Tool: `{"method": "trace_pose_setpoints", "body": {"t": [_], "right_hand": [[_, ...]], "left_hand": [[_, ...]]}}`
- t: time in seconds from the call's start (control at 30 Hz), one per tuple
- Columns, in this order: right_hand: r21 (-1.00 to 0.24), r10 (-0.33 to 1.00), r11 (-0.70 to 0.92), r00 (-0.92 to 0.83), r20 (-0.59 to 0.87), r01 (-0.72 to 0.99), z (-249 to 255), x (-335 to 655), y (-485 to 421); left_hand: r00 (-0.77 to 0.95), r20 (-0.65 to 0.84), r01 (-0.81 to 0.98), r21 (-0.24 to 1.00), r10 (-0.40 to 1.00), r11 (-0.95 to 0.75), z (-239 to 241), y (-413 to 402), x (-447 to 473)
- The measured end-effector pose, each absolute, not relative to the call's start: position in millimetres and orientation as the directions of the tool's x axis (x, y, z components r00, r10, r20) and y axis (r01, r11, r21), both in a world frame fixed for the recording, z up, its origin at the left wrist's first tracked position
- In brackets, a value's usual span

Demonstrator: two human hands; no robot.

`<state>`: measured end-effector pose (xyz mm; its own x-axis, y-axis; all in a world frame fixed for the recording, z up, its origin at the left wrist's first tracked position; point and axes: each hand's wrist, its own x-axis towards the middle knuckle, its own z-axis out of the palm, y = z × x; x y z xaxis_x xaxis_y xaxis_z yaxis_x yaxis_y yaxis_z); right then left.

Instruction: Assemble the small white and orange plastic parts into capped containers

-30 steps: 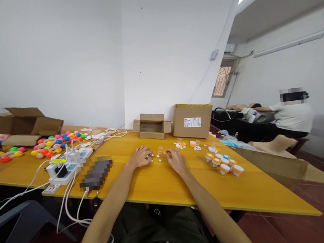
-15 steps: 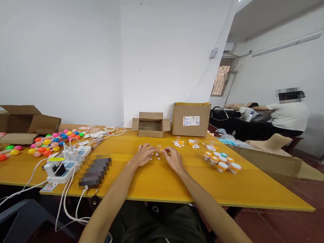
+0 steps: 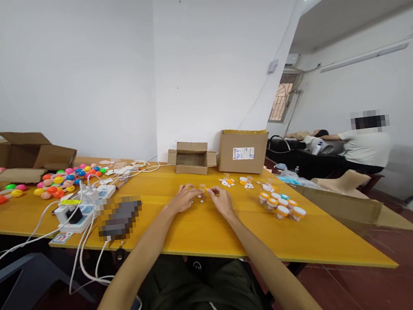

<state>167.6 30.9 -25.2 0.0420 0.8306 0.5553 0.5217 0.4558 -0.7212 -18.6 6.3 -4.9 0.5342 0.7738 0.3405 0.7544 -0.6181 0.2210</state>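
Note:
My left hand point(image 3: 184, 199) rests low over the yellow table, fingers reaching forward and a little bent. Its tips are beside a few tiny white pieces point(image 3: 201, 201); no object shows clearly in it. My right hand point(image 3: 220, 200) faces it with thumb and forefinger pinched together. Something small and orange shows at those fingertips, too small to make out. Between the two hands, slightly farther back, stands a small clear cup point(image 3: 202, 187). Loose white and orange parts point(image 3: 226, 181) lie beyond my right hand. Several lidded clear jars point(image 3: 282, 211) are grouped to its right.
Behind the hands stand a small open carton point(image 3: 191, 162) and a larger cardboard box point(image 3: 242, 152). A power strip point(image 3: 82, 216) with white cables and a dark phone-like device point(image 3: 121, 218) lie left. Colourful plastic balls point(image 3: 56, 184) are farther left. Another person point(image 3: 365, 147) sits far right.
My left hand has shifted slightly, and its fingers now cover spots where small white pieces showed before. The right hand keeps its pinch in nearly the same place. The view has moved slightly.

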Motion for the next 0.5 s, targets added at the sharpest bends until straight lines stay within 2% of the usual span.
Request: {"method": "trace_pose_setpoints", "body": {"t": [0.13, 0.5], "right_hand": [[-0.743, 0.840, 0.454, 0.043, 0.542, 0.492, -25.1, 168.1, 32.0], [-0.770, 0.845, 0.469, 0.034, 0.534, 0.433, -27.5, 168.8, 35.0]], "left_hand": [[0.533, 0.325, 0.759, 0.224, 0.781, -0.611, -4.0, 5.4, -18.3], [0.498, 0.415, 0.739, 0.256, 0.761, -0.623, -6.7, 6.8, -18.9]]}}
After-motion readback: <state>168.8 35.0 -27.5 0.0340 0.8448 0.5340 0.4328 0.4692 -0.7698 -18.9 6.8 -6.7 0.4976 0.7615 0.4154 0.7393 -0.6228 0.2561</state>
